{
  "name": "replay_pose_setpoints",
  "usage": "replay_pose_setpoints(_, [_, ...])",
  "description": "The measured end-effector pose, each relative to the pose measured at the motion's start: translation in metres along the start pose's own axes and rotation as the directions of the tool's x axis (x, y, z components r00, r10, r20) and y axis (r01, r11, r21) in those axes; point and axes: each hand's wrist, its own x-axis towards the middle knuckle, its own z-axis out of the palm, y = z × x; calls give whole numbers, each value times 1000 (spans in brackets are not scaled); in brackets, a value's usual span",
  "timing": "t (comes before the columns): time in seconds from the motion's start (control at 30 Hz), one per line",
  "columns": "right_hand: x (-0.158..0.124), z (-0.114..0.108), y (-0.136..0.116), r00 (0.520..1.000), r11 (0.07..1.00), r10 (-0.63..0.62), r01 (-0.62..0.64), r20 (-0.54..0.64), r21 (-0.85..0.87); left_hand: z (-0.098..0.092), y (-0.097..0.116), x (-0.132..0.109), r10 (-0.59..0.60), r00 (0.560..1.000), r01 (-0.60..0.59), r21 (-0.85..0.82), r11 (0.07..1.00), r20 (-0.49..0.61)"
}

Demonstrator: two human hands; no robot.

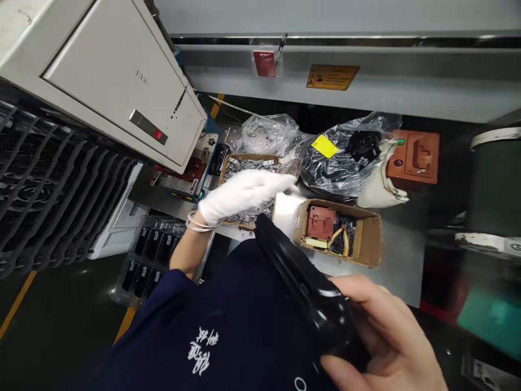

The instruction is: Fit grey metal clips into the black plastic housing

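My left hand (250, 193), in a white glove, is above a cardboard box of small metal pieces (250, 214). Its fingers are stretched out to the right, and I see nothing held in them. Near the fingertips lies a small clear bag of metal bits (288, 167). My bare right hand (391, 331) grips a long, glossy black plastic part (301, 277) by its near end. The part slants up and left in front of the dark blue shirt, and its far end comes close to the metal-pieces box. Some of my right fingers are hidden behind it.
An open carton (368, 239) holds a red-brown block and yellow-handled pliers. Behind are a black plastic bag (331, 168), a clear bag (268, 133) and an orange control box (415, 157). A grey cabinet (122, 76) stands left, above trays of black parts (152, 244).
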Motion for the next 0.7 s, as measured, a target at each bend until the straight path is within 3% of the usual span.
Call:
replay_pose_setpoints(0.07, [-1, -2, -1, 995, 991, 99, -95, -29, 99, -3, -28, -11, -60, 960, 18, -152, 988, -274])
replay_pose_setpoints(0.13, [2, -3, -3, 984, 965, 166, -147, -68, 217, 7, -53, -27, -258, 875, 106, -358, 928, -409])
replay_pose_setpoints(0.2, [8, -3, -3, 978, 936, 187, -149, -93, 318, 27, -69, -44, -434, 867, 215, -601, 770, -246])
replay_pose_setpoints(0.27, [11, -2, -4, 974, 918, 206, -159, -92, 364, 50, -74, -60, -481, 877, 260, -836, 483, -5])
replay_pose_setpoints(0.3, [12, -1, -4, 970, 914, 225, -178, -90, 365, 59, -74, -66, -479, 876, 239, -912, 334, 54])
replay_pose_setpoints(0.33, [12, 0, -5, 964, 913, 248, -200, -95, 357, 66, -73, -71, -479, 875, 199, -956, 214, 75])
replay_pose_setpoints(0.4, [10, 4, -8, 953, 911, 276, -219, -123, 349, 73, -72, -78, -522, 853, 85, -993, 87, 27])
replay_pose_setpoints(0.53, [10, 13, -15, 954, 922, 232, -153, -191, 355, 68, -82, -86, -601, 795, -53, -996, 69, -84])
replay_pose_setpoints(0.7, [9, 13, -13, 962, 940, 193, -125, -195, 317, 62, -92, -84, -493, 845, -60, -954, 295, -205])
